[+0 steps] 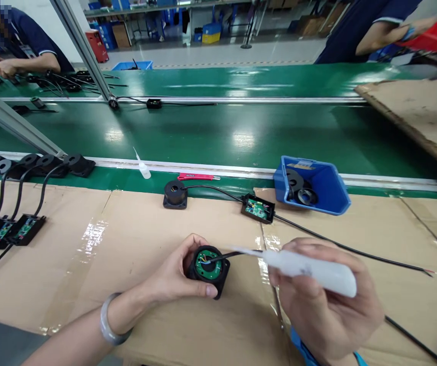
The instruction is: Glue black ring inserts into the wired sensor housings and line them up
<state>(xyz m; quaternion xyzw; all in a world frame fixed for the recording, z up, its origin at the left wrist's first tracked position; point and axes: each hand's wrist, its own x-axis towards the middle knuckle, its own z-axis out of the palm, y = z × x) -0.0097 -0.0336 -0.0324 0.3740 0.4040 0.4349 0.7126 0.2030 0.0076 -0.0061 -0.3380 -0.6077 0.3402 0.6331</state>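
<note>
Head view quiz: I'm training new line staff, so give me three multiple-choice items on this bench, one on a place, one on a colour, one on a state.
1. Where does the blue bin stand?
A. at the far right of the cardboard mat, by the belt
B. on the floor
C. in the left hand

2. What colour is the round board inside the black housing?
A. red
B. green
C. white

3. What is the right hand doing?
A. resting open and flat
B. gripping a white squeeze bottle with its nozzle at the housing
C. holding the red-handled knife

Answers:
1 A: the bin sits on the mat's far edge beside the green belt.
2 B: the disc showing in the housing is green.
3 B: the fingers wrap the bottle, and its tip reaches the housing, which the left hand steadies.
</note>
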